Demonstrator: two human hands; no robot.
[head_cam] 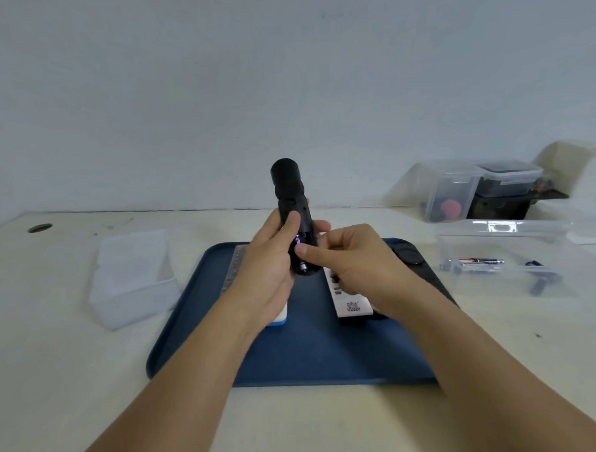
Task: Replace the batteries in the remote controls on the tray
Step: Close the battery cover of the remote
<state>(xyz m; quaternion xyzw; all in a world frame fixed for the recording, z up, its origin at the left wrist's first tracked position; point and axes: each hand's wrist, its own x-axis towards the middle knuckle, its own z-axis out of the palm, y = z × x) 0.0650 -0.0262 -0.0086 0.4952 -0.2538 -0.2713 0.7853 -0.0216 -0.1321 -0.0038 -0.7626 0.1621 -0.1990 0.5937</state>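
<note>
My left hand (269,260) grips a black remote control (291,205) upright above the blue tray (314,357), its open battery bay facing me. A battery (300,256) with a purple label lies in the bay. My right hand (351,257) presses its thumb on that battery, fingers curled. On the tray under my hands lie a white remote (348,296), a white remote with a blue end (279,319) mostly hidden by my left wrist, and a grey remote (232,272) at the left. A black cover (407,254) lies at the tray's far right.
A clear bin (513,252) to the right of the tray holds loose batteries (480,261). An empty clear container (133,275) stands left of the tray. Lidded boxes (481,189) sit at the back right by the wall. A cable hole (40,228) is at the far left.
</note>
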